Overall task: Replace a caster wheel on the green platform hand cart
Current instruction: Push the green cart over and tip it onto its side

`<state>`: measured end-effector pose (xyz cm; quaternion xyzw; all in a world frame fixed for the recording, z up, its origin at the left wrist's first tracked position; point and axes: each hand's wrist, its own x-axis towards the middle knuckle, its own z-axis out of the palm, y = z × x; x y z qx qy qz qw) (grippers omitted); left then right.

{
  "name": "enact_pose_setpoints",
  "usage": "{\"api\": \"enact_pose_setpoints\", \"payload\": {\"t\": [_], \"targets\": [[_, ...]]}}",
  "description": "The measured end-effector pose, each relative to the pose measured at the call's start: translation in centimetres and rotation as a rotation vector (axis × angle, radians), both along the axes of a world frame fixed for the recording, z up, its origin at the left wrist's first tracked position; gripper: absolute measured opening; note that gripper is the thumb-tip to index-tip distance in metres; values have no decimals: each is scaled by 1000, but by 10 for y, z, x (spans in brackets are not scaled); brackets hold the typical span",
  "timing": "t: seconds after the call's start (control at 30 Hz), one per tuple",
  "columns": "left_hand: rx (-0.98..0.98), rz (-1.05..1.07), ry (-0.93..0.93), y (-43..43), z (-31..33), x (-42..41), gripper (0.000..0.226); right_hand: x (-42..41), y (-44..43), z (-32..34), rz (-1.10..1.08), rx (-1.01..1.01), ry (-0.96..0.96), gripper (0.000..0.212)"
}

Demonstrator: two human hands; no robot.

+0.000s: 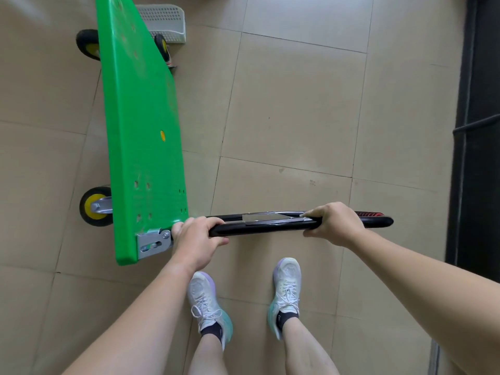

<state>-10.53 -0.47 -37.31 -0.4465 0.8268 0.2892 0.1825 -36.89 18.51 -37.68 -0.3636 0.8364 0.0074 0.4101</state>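
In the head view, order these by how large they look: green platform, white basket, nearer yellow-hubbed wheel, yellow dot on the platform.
1. green platform
2. white basket
3. nearer wheel; close to the basket, unsure: both are partly hidden behind the platform, and the basket lies farther off
4. yellow dot

a bright green plastic platform hand cart (140,125) stands tipped up on one long edge, its smooth deck facing right and its underside facing left. two black rubber caster wheels with yellow hubs stick out on the left: the near caster wheel (95,207) in a silver metal fork, the far caster wheel (87,44) at the other end. a third black and yellow wheel (161,47) shows beyond the far right edge; whether it is mounted cannot be told. a silver hinge bracket (153,242) at the near corner joins the black tubular handle (265,226), which reaches right, gripped by the left hand (197,239) and the right hand (335,223).
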Motion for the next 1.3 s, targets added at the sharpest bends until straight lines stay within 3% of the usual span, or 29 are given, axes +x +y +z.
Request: {"api": "enact_pose_setpoints", "payload": {"t": [0.33,0.43,0.57,0.7,0.8,1.0,1.3], "targets": [[26,31,-58,8,2,-8,20,-2,14,2,-23,14,-98,51],[37,32,-74,9,3,-8,19,9,9,8,43,-119,-73,54],[64,-1,-76,9,5,-7,26,51,-25,13,172,-292,-176,61],[173,45,56,-2,14,1,41,78,-54,4,222,-232,-190,60],[169,85,143,-17,23,17,40,78,-50,-3,224,-190,-151,54],[65,-171,-90,-32,27,49,56,75,-50,2,216,-188,-126,48],[-41,-109,14,-8,13,34,35,64,-36,11,149,-119,-130,48]]}}
